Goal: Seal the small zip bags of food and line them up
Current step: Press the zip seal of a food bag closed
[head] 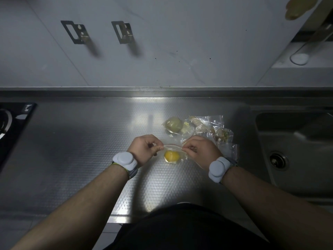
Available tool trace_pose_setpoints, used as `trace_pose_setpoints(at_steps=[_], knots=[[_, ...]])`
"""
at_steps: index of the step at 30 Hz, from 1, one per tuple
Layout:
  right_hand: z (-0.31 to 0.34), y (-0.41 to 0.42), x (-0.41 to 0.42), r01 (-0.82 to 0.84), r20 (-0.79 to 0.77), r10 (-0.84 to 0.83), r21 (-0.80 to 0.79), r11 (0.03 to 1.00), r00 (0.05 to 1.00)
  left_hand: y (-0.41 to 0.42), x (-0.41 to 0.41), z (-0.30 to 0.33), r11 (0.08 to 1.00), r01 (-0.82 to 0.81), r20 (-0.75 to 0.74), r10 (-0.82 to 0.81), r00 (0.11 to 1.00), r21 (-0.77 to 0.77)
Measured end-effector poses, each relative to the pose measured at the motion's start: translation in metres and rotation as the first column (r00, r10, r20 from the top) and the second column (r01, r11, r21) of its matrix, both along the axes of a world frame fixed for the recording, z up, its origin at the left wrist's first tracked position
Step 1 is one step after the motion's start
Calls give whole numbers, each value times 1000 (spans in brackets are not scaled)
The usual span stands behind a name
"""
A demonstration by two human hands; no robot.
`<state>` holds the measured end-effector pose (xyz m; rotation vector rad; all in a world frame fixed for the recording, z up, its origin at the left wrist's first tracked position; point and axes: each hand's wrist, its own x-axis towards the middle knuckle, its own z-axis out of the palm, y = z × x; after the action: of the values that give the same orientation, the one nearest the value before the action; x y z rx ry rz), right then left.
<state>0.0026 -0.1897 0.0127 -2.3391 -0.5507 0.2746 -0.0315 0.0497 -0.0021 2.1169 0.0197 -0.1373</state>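
Note:
A small clear zip bag (173, 156) with a yellow piece of food inside hangs just above the steel counter (81, 141). My left hand (144, 148) pinches the left end of its zip strip. My right hand (200, 150) pinches the right end. Behind them lies a bag with a round greenish lump (173, 124), and beside it a loose heap of clear bags (210, 127) with pale and chopped food. One more clear bag (232, 150) shows past my right wrist.
A steel sink (295, 150) with a drain opens at the right. A black stove top (12, 123) sits at the counter's left edge. Two metal brackets (122, 32) hang on the grey wall behind. My dark-clothed body stands at the counter's front edge.

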Motion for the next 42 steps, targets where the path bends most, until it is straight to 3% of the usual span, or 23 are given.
trace_pose_setpoints(at_steps=[32, 42], knots=[[2, 6, 3, -47, 92, 45, 21, 999, 995, -3, 5, 1, 994, 99, 48, -101, 994, 45], [2, 13, 4, -47, 29, 46, 14, 999, 999, -4, 4, 3, 993, 99, 51, -102, 993, 70]])
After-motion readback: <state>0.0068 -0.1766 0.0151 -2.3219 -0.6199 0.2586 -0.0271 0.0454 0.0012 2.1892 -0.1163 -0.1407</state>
